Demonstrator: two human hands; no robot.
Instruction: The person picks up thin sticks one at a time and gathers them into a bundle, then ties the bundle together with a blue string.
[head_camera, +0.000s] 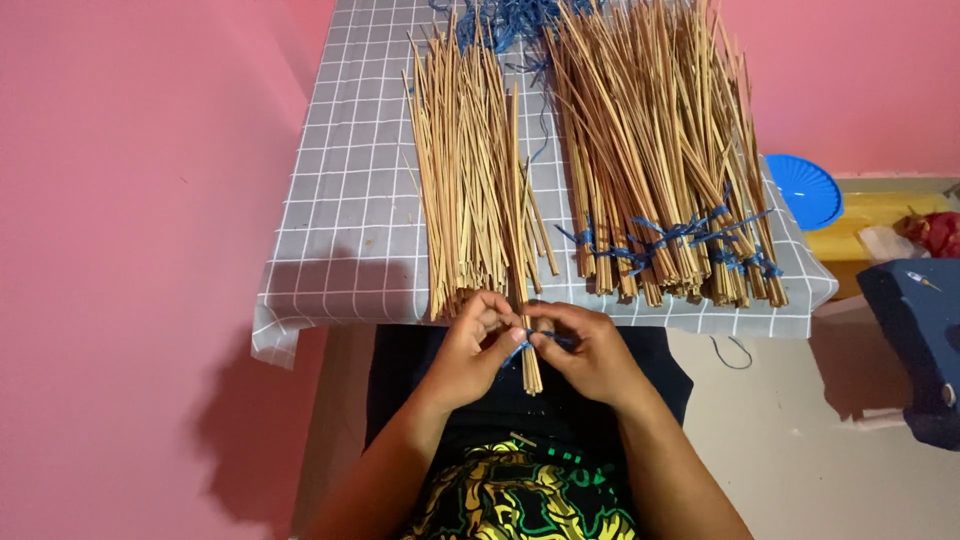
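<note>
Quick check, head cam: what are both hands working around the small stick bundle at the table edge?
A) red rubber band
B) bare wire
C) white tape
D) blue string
D: the left hand and right hand pinch a blue string wrapped at the small stick bundle, the same colour as the ties on the tied bundles on the table.

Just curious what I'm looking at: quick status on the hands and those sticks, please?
Left hand and right hand pinch blue string around small stick bundle. Loose sticks and tied bundles on checked table. Nothing in the way.
</note>
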